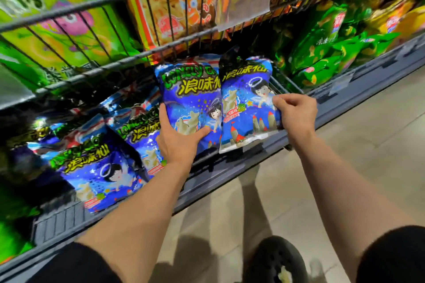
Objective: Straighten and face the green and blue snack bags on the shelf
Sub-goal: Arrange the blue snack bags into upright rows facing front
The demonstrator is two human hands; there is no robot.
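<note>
Upright at the shelf's (232, 172) front edge, one blue snack bag (190, 103) is gripped from below by the left hand (177, 142), while a second bag (247, 108), touching it at three o'clock, is pinched at its right edge by the right hand (295, 115).

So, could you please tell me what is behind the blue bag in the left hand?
Behind the blue bag a red, white and blue bag top shows; the rest is covered.

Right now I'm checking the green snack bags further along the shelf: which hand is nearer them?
Right. The right hand pinches a blue bag beside the green snack bags; the left hand is farther away.
</note>
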